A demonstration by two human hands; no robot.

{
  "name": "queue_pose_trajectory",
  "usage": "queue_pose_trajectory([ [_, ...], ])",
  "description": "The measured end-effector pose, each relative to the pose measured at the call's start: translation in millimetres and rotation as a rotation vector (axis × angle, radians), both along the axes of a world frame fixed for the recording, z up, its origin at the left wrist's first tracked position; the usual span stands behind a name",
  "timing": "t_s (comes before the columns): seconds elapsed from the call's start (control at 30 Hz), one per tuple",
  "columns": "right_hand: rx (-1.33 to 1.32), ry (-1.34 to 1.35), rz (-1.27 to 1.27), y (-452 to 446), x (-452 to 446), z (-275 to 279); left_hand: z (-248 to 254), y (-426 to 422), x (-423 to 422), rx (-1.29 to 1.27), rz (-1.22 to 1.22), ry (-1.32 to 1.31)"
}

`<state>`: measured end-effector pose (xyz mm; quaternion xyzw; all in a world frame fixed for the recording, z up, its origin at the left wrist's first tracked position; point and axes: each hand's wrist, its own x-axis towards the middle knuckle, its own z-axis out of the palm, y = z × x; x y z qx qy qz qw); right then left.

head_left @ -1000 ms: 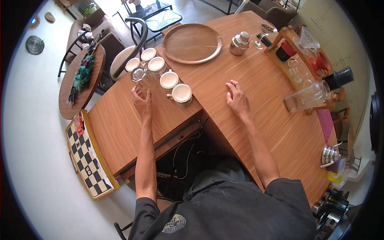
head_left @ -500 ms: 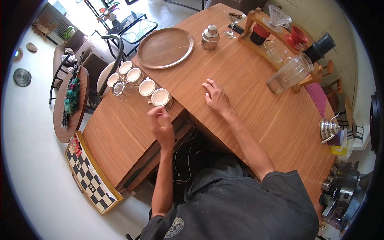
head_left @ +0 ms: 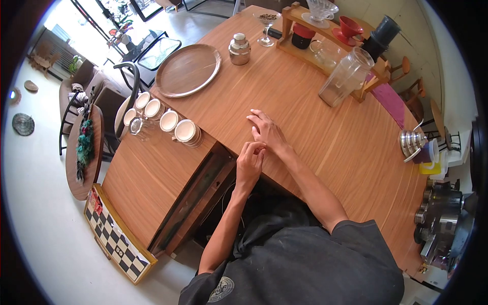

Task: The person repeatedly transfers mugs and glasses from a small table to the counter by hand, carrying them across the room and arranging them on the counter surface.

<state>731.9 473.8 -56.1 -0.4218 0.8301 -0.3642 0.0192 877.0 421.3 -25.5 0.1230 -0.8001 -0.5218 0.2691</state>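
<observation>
My left hand (head_left: pixel 250 163) is at the table's inner edge, its bent fingers meeting the wrist of my right hand; whether anything is between them is too small to tell. My right hand (head_left: pixel 267 129) rests on the wooden table (head_left: pixel 315 147) with its fingers apart and nothing in it. To the left of both hands stand several cups with pale tops (head_left: pixel 185 130), beside a clear glass (head_left: pixel 137 127). Beyond them lies a round wooden tray (head_left: pixel 188 70). A metal shaker (head_left: pixel 239 50) is to the right of the tray.
A wooden rack (head_left: pixel 300 53) with drippers stands at the back right, a clear pitcher (head_left: pixel 345 76) tilted near it. A metal kettle (head_left: pixel 412 144) is at the right edge. A glass of beans (head_left: pixel 267 25) stands far back. A checkered board (head_left: pixel 116 239) lies at lower left.
My left hand has moved from beside the clear glass rightward to my right wrist. My right hand stays on the table. The view has turned to the right.
</observation>
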Motion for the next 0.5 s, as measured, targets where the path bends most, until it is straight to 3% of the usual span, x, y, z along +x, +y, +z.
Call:
queue_pose_trajectory([
  [0.23,0.041,-0.043,-0.023,30,-18,7,-6,20,-8,0.037,-0.115,-0.041],
  [0.5,0.045,0.000,-0.183,53,-58,9,-11,30,-5,-0.204,-0.130,-0.105],
])
